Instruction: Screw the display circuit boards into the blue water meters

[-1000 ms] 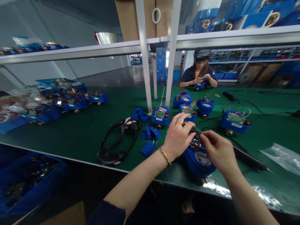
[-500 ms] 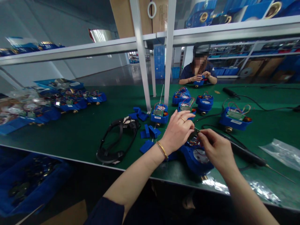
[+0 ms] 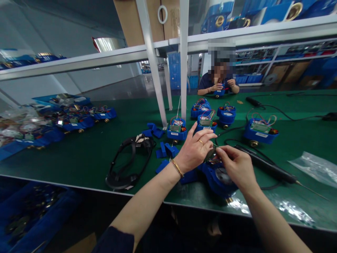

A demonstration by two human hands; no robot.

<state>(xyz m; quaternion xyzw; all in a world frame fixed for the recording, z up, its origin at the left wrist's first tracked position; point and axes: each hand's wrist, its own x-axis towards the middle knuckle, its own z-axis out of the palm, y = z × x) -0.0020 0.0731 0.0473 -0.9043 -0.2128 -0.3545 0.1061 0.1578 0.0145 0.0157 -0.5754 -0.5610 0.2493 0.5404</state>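
Lying between four and five o'clock in the view, a blue housing [image 3: 211, 183] on the green worktop [image 3: 86, 151] shows a round dial [image 3: 222, 175], wires [image 3: 215, 159] and, at its five o'clock, a brass fitting [image 3: 229, 200]. Toward its eleven o'clock, the left hand [image 3: 195, 144] and right hand [image 3: 237, 162] hold a small dark-green circuit board [image 3: 210, 153] in narrow fingertip grips. Fingers [image 3: 206, 134] partly cover the board, its details unclear.

Near 2 hands [image 3: 196, 147]: 6 wired blue housings [image 3: 259, 136], 1 black headband [image 3: 121, 182]
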